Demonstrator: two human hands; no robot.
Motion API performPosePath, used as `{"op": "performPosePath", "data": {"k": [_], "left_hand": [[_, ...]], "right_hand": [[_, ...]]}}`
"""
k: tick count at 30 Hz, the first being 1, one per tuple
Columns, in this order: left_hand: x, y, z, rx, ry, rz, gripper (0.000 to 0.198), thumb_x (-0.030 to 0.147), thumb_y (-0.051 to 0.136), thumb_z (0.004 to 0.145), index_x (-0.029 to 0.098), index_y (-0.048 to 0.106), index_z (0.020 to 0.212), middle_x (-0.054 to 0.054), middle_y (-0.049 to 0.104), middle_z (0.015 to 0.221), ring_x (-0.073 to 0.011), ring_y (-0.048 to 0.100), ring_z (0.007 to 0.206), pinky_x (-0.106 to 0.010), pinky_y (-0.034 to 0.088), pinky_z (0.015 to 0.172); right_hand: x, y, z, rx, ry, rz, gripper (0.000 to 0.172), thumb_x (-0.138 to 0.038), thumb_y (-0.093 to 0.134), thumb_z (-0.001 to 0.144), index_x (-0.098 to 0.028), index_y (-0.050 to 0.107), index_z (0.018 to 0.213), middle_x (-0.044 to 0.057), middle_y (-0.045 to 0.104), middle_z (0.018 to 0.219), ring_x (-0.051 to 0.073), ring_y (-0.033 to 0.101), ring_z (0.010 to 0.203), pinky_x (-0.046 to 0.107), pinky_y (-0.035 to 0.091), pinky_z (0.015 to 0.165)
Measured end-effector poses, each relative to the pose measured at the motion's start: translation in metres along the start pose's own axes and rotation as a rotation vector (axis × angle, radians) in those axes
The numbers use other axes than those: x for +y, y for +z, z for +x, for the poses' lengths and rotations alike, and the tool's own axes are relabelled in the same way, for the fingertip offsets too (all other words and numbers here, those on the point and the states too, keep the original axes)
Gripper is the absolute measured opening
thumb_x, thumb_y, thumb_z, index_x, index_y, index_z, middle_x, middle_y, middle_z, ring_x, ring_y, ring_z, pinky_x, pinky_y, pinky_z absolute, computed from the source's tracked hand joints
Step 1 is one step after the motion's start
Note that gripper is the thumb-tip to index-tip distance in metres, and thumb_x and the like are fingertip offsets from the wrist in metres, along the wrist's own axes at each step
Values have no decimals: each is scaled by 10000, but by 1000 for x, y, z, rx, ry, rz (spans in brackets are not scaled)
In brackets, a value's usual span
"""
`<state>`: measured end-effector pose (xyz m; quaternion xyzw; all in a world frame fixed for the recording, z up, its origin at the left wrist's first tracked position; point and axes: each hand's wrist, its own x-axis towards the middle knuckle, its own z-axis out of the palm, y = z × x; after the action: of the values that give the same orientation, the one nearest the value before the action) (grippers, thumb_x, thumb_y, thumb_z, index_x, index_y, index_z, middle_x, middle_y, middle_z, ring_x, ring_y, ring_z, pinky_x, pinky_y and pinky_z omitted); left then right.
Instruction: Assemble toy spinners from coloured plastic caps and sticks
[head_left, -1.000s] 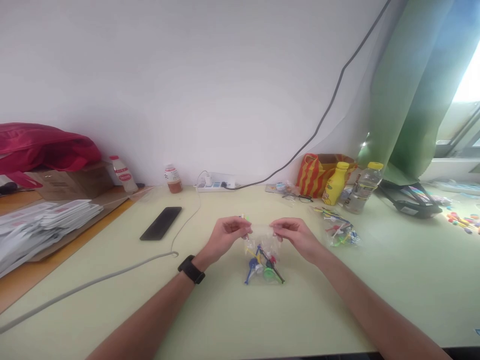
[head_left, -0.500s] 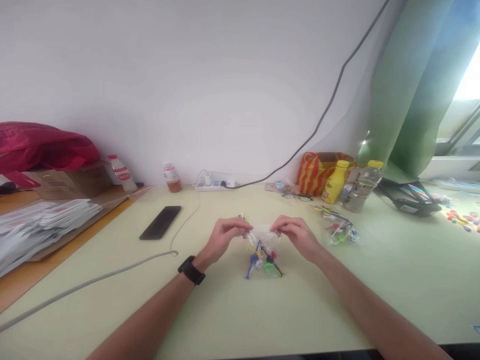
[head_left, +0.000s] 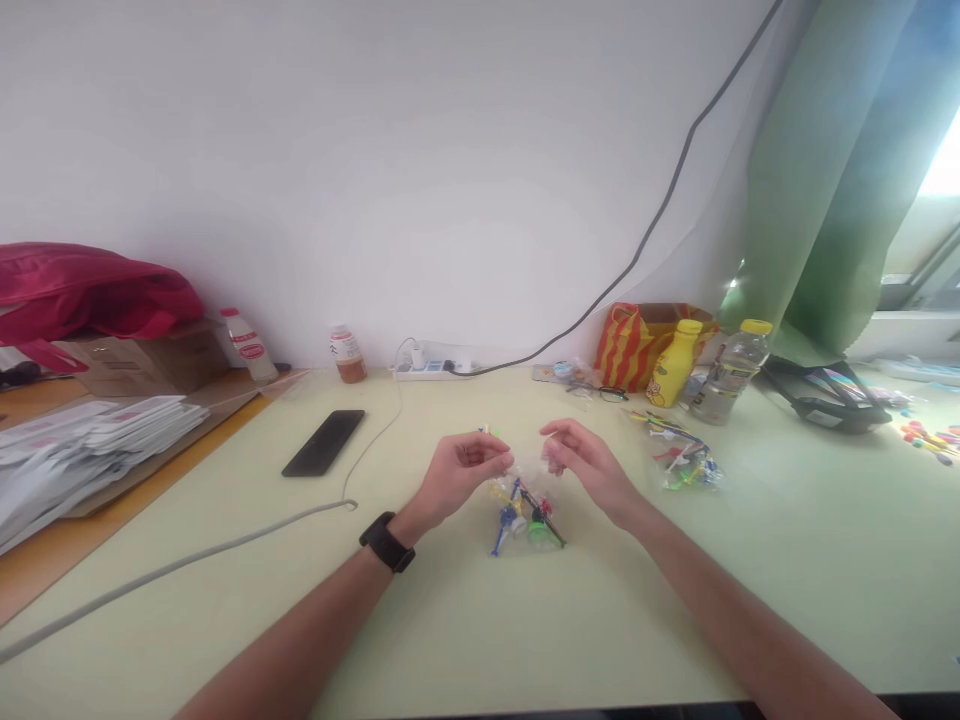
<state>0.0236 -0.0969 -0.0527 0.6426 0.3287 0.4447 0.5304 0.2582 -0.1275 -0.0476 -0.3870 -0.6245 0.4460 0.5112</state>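
Head view: a clear bag point(head_left: 525, 548) of colourful pieces point(head_left: 508, 518) is seen on the pale surface point(head_left: 465, 630), between the left hand point(head_left: 455, 478) and right hand point(head_left: 594, 468). Its top is pinched by the left fingers point(head_left: 495, 465); whether it is held by the right fingers point(head_left: 562, 428) cannot be told.

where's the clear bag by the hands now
In the head view, the clear bag is below centre on the table, its top between the left hand and right hand, left of another filled bag.
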Motion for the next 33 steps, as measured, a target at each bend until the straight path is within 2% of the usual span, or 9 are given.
{"op": "performPosePath", "data": {"k": [3, 6, 12, 18, 25, 29, 33], "left_hand": [[1, -2, 0, -16, 13, 35, 264, 351, 861, 796, 155, 782, 954, -56, 751, 862, -166, 700, 785, -286, 597, 772], [0, -6, 1, -30, 1, 73, 312, 354, 860, 798, 172, 798, 1043, -58, 766, 867, -178, 713, 799, -301, 601, 790], [0, -13, 3, -61, -37, 113, 277, 376, 860, 790, 166, 826, 968, -88, 790, 908, -213, 734, 829, -322, 603, 794], [1, -11, 2, -70, 2, 104, 246, 364, 854, 798, 166, 816, 940, -77, 771, 897, -198, 712, 829, -315, 592, 797], [9, -4, -1, -99, -26, 151, 277, 390, 813, 842, 177, 795, 1018, -77, 755, 970, -196, 694, 895, -283, 558, 790], [5, -1, 0, -97, -1, 190, 258, 410, 785, 863, 156, 802, 904, -73, 754, 864, -178, 666, 794, -273, 530, 722], [4, -1, 0, -101, 18, 180, 252, 407, 791, 856, 159, 798, 899, -68, 752, 852, -174, 657, 776, -273, 521, 710]], "right_hand": [[0, 4, 1, -51, 66, -103, 357, -534, 669, 901, -185, 741, 923, 33, 659, 785, 162, 567, 708, 301, 474, 665], [0, 3, 1, -82, 54, -144, 333, -507, 727, 862, -179, 754, 812, 33, 685, 762, 167, 579, 721, 308, 472, 688], [-1, -6, 1, -123, 45, -107, 271, -439, 805, 800, -185, 786, 893, 60, 753, 903, 192, 636, 814, 323, 499, 755], [0, -4, 1, -124, 79, -116, 308, -489, 707, 884, -187, 767, 871, 36, 716, 806, 170, 608, 759, 308, 496, 726], [-1, 3, -1, -126, -58, -302, 279, -440, 605, 954, -201, 702, 848, 10, 687, 776, 160, 587, 735, 287, 461, 680], [1, 7, -1, -110, -68, -324, 257, -427, 615, 945, -204, 702, 850, 11, 697, 791, 159, 588, 727, 279, 448, 649], [5, 7, 1, -120, -45, -284, 276, -452, 641, 925, -198, 731, 863, 31, 725, 825, 173, 596, 745, 298, 465, 675]]}}
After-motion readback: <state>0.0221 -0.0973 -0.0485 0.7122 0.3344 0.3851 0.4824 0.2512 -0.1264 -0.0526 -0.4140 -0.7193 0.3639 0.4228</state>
